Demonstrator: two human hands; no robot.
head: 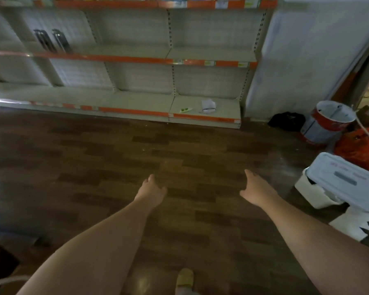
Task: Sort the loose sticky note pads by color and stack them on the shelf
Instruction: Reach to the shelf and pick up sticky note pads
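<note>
Both grips slack, holding nothing: left hand and right hand hang over floor. Shelf ahead carries only paper scraps; no pads visible anywhere. Est. progress: nil, sorting & stacking all left.

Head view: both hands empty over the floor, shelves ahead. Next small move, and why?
Probably step toward the bottom shelf and look for pads. The left hand and right hand hold nothing over bare wood floor, and no sticky note pads are identifiable; only small blurred items lie on that shelf.
</note>
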